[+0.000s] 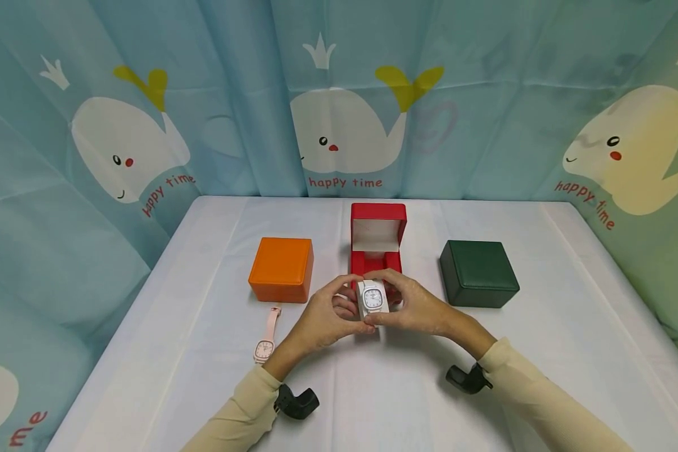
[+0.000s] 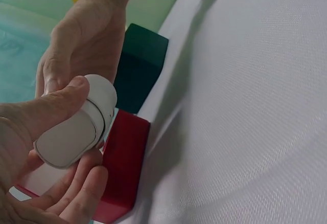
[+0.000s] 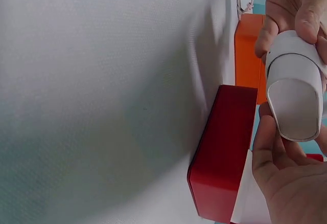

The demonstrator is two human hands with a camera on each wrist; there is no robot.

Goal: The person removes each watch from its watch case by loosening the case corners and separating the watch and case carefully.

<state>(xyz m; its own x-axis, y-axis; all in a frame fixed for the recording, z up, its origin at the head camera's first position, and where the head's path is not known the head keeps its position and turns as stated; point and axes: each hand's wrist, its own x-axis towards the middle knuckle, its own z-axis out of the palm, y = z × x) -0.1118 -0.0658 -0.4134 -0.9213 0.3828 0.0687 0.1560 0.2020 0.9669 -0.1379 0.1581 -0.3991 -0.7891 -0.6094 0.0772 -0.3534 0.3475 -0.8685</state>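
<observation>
Both hands hold a white watch point(image 1: 373, 298) wrapped round a white watch cushion point(image 2: 66, 138), its square dial facing up in the head view. My left hand point(image 1: 329, 317) grips it from the left, thumb along the near end. From the right, my right hand point(image 1: 420, 306) grips it between thumb and fingers. In the right wrist view the cushion's hollow end point(image 3: 296, 106) shows, with the strap around it. Just behind the hands stands a red watch box point(image 1: 378, 215), lid up, its red inside partly hidden by the fingers.
A closed orange box point(image 1: 282, 262) stands to the left, a closed dark green box point(image 1: 480, 270) to the right. Near the left forearm lies a pink watch point(image 1: 264, 349), partly covered by the wrist. A whale-print curtain point(image 1: 226, 94) hangs behind the white-covered table point(image 1: 203, 301).
</observation>
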